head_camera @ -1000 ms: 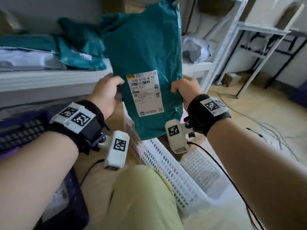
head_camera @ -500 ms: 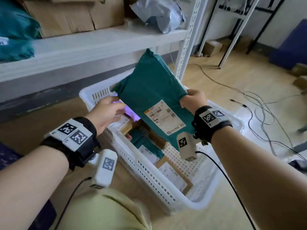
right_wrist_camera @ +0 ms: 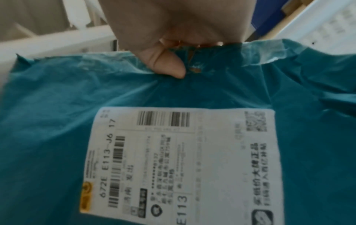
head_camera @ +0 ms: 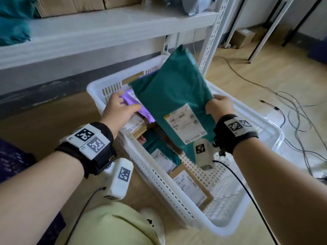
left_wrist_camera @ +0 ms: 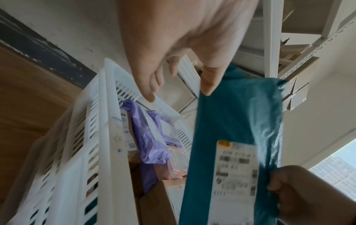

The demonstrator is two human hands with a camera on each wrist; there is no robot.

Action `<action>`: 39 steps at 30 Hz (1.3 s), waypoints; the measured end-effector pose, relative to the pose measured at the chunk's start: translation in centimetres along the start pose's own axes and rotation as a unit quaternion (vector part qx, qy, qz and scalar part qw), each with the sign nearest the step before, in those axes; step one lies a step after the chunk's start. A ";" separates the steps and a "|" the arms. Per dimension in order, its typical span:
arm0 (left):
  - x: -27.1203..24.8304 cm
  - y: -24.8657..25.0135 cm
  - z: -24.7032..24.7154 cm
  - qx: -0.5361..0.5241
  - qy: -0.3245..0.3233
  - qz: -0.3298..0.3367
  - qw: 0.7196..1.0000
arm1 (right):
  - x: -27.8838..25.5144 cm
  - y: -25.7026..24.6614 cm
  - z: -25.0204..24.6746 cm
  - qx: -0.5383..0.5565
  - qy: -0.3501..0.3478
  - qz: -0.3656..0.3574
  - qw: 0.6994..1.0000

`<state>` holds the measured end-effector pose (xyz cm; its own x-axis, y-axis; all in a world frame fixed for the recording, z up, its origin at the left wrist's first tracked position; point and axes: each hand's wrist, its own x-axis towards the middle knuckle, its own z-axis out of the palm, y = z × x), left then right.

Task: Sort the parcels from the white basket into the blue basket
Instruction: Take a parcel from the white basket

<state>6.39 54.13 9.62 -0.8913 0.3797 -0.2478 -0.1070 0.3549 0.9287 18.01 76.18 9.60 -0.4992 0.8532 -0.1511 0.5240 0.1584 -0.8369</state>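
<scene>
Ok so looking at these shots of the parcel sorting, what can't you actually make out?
- Blue basket: outside all three views.
- Left hand: whether its thumb touches the teal parcel; motion blur in the left wrist view.
- White basket contents: partly covered by the teal parcel in the head view.
- Right hand fingers: tucked behind the parcel's edge in the right wrist view.

floor (head_camera: 265, 73): white basket (head_camera: 159, 183), cables (head_camera: 300, 110) | shelf (head_camera: 106, 30): boxes (head_camera: 70, 4)

The left hand (head_camera: 118, 110) lets go of the teal parcel (head_camera: 174, 96) it held a second ago and now reaches, fingers relaxed, over the purple parcel (head_camera: 137, 107) in the white basket (head_camera: 159, 183). The teal parcel drops from chest height, tilted over the basket, pinched only by the right hand (head_camera: 220, 107).
</scene>
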 end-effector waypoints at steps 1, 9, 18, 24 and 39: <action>0.0 0.3 -0.2 -0.013 -0.002 0.008 1.000 | 0.0 -0.9 -0.2 0.042 0.005 0.005 0.999; -0.9 3.0 -0.8 -0.031 0.000 0.047 0.998 | -1.2 -8.5 -3.0 0.292 0.044 -0.038 0.955; -1.6 4.2 1.2 0.021 -0.051 0.084 0.995 | -2.6 -4.4 -2.7 0.356 -0.060 0.042 0.931; -1.1 3.1 2.2 0.066 -0.088 0.078 0.991 | -1.5 -1.6 -2.5 0.147 -0.024 0.009 0.989; 0.6 -1.7 3.2 0.113 -0.119 -0.014 0.986 | -1.5 8.9 2.1 -0.230 -0.149 0.099 0.957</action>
<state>7.48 56.53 7.04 -0.7582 0.5474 -0.3542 -0.0051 0.5384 0.8427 21.97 75.28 1.28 -0.4970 0.7199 -0.4844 0.8429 0.2680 -0.4665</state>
